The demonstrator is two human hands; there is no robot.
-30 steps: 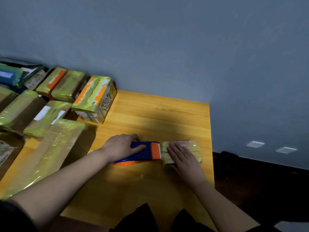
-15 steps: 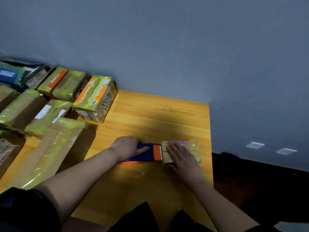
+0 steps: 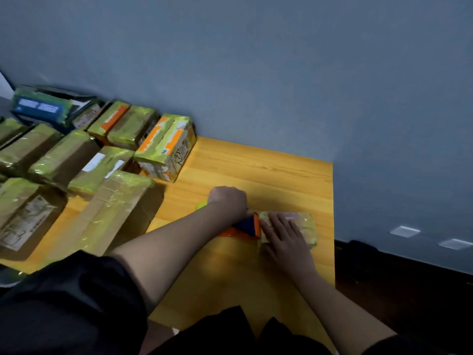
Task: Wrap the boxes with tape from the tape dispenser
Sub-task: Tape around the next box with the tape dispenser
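Head view: your left hand (image 3: 227, 202) is curled over the dispenser (image 3: 247, 224), gripping its blue and orange body, with the orange end butted against the left edge of the small box (image 3: 294, 228). That placement likely lets the tape run straight onto the box top. Your right hand (image 3: 284, 235) lies flat on the box with fingers straight, gripping nothing, probably pinning it so it does not slide as you pull. The box sits near the right edge of the wooden surface (image 3: 256, 172), close to you.

Wrapped boxes (image 3: 102, 160) crowd the far left, apart from your work, presumably set aside as done. The nearest orange-striped one (image 3: 166, 147) carries a barcode sticker and dark handwriting on its side, too blurred to read. A blue box (image 3: 38, 108) at far left bears white lettering, also unreadable.
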